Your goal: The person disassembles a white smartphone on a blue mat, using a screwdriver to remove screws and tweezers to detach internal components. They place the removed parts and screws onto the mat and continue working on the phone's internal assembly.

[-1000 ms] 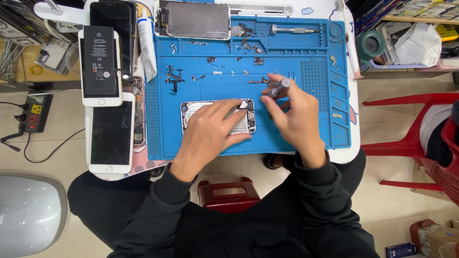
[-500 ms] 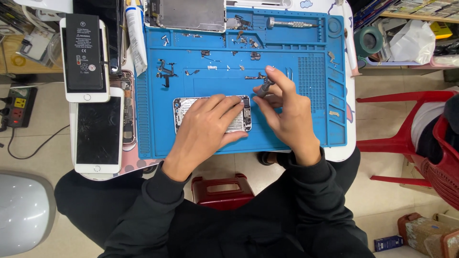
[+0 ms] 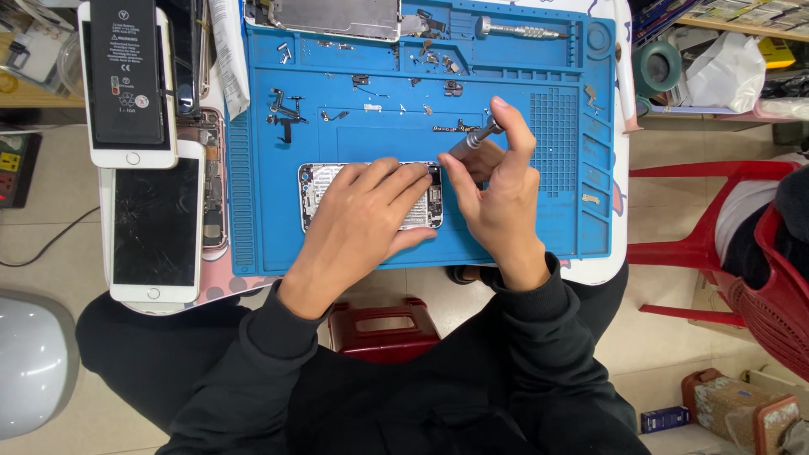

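Observation:
An opened phone housing point(image 3: 316, 187) lies flat on the blue repair mat point(image 3: 522, 219), inner parts facing up. My left hand point(image 3: 362, 221) rests flat over it and presses it down, hiding most of its middle. My right hand point(image 3: 497, 198) grips a small metal screwdriver point(image 3: 472, 139), tilted, its tip down at the housing's right end near my left fingertips. Small screws and flex parts point(image 3: 286, 109) lie scattered on the mat above the housing.
A white phone with a cracked screen point(image 3: 156, 221) and another with a black battery on it point(image 3: 126, 80) lie left of the mat. A metal plate point(image 3: 337, 17) and a second screwdriver point(image 3: 514, 31) sit at the mat's top. Red plastic chair point(image 3: 716, 244) at right.
The camera view has shifted, so the table sits lower and nearer. My right hand has brought the screwdriver tip down to the housing's right end. My left hand stays on the housing.

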